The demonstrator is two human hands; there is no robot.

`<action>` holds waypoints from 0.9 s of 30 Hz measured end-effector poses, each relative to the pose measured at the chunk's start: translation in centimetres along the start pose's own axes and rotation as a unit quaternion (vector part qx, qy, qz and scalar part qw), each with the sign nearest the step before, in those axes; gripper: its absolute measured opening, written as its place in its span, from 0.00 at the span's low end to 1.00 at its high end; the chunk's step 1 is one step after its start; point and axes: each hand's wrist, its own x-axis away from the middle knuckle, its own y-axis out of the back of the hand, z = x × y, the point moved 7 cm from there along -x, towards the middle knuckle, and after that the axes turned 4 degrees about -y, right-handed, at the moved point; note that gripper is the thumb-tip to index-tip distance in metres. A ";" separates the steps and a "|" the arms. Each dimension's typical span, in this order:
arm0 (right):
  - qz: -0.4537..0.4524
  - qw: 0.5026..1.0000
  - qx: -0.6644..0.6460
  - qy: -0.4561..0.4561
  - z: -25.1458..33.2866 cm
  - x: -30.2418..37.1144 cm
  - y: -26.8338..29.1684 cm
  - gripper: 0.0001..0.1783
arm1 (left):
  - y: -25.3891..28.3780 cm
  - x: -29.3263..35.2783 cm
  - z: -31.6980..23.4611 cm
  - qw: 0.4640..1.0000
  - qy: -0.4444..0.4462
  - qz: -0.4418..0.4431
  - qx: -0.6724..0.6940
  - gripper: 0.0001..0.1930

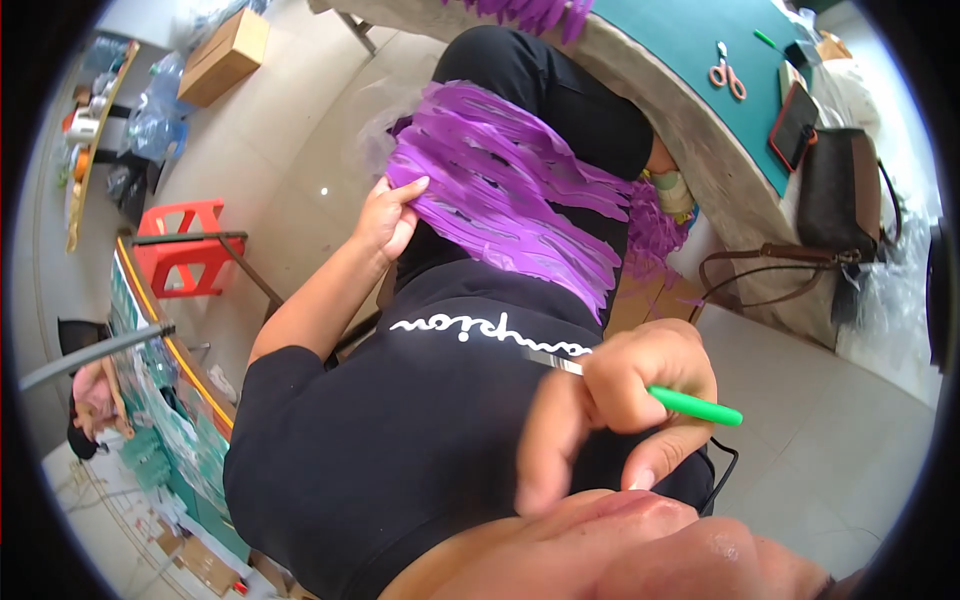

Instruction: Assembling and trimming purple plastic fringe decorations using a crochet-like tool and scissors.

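Note:
Across my lap lies a purple sheet (500, 170) of thin, glossy film, slit into many long strips that still hang together in places. My left hand (388, 215) pinches its left edge, thumb on top and the fingers partly under it. Close to the camera, my right hand (635, 395) is raised in front of my chest. Its curled fingers hold a slim craft knife with a green handle (700, 406), whose flat metal blade points left. The blade is apart from the sheet. The right hand's thumb and fingertips are somewhat blurred.
A green-topped table (680, 60) at the upper right bears scissors (728, 72), a phone (793, 125) and purple strips (535, 12). A dark bag (840, 190) stands at its end. More purple shreds (655, 225) hang by my leg. A red stool (180, 250) stands left; a person (98, 395) is beyond.

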 end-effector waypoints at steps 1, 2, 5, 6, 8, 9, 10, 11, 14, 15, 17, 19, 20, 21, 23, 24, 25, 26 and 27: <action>0.039 0.998 -0.029 0.029 0.1 -0.2 0.0 0.19 | 0.3 -0.3 0.2 1.000 -0.003 -0.009 0.003 0.19; 0.078 0.994 -0.059 0.057 0.4 -0.3 0.1 0.19 | 0.6 -0.5 1.0 0.999 0.029 -0.005 0.030 0.19; 0.031 0.998 -0.015 0.048 0.5 0.8 1.1 0.20 | 1.7 -0.9 2.1 0.989 0.120 -0.001 0.087 0.20; 0.016 0.999 0.005 0.036 0.7 1.0 1.6 0.20 | 1.9 -0.8 2.7 0.977 0.179 0.009 0.118 0.20; 0.000 0.997 -0.024 0.080 0.8 2.1 2.7 0.21 | 0.3 -0.2 1.8 0.964 0.203 0.047 0.165 0.21; 0.003 0.993 -0.006 0.122 1.3 2.3 4.0 0.21 | -1.1 0.3 0.9 0.948 0.221 0.091 0.212 0.21; -0.140 0.970 0.013 0.197 1.6 3.3 5.9 0.20 | -2.0 0.4 0.5 0.927 0.235 0.132 0.262 0.22; -0.382 0.886 0.129 0.228 2.1 5.0 7.8 0.16 | -1.9 0.1 0.3 0.928 0.224 0.139 0.262 0.20; -0.588 0.648 0.470 0.120 3.0 6.4 14.8 0.14 | -3.3 -0.7 -0.2 0.980 0.131 0.068 0.136 0.20; -0.557 0.674 0.472 0.112 1.7 6.1 16.8 0.15 | -3.1 -1.2 0.1 0.989 0.095 0.060 0.099 0.17; -0.512 0.678 0.520 0.090 -0.9 4.0 18.5 0.17 | -3.2 -1.5 -0.2 0.995 0.052 0.069 0.056 0.14; -0.484 0.696 0.523 0.084 -2.6 2.1 19.6 0.19 | -4.6 -1.1 -1.5 0.996 -0.013 0.094 -0.001 0.07; -0.487 0.724 0.479 0.093 -3.3 1.4 20.3 0.20 | -4.6 -0.9 -1.1 0.996 -0.010 0.093 -0.002 0.07; -0.490 0.724 0.477 0.092 -3.5 0.9 20.9 0.20 | -4.6 -0.9 -1.3 0.993 -0.055 0.100 -0.029 0.07; -0.504 0.760 0.408 0.044 -4.4 0.4 22.9 0.21 | -5.3 -0.2 -1.8 0.984 -0.115 0.117 -0.065 0.07; -0.506 0.759 0.407 0.042 -4.7 0.5 23.4 0.21 | -5.5 0.0 -1.8 0.985 -0.111 0.116 -0.065 0.07; -0.515 0.749 0.416 0.029 -5.1 0.6 24.0 0.21 | -5.6 0.1 -1.9 0.984 -0.110 0.119 -0.069 0.08; -0.523 0.739 0.424 0.016 -5.4 0.7 24.4 0.21 | -5.6 0.2 -1.9 0.984 -0.109 0.121 -0.074 0.08; -0.525 0.768 0.366 0.016 -5.9 1.0 24.9 0.19 | -5.5 0.2 -1.7 0.984 -0.107 0.121 -0.073 0.08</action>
